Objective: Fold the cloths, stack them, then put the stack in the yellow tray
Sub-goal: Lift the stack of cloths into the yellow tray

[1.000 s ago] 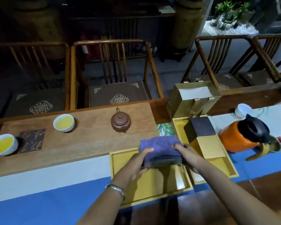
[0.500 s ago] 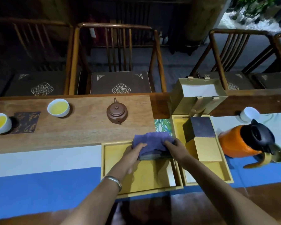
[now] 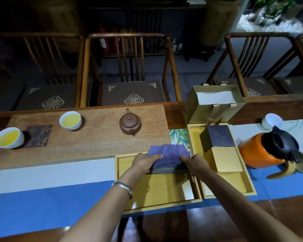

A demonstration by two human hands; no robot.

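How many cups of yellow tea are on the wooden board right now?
2: one cup at the wooden board's far left end, the other cup further right, left of the teapot.

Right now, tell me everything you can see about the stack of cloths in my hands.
The stack of cloths is a small folded pile: a purple, soft-looking cloth with a wavy far edge on top, darker layers showing at its near edge. It sits at the far end of the yellow tray, whether resting on the floor or just above is unclear. The left hand grips its left side, the right hand its right side, thumbs on top.
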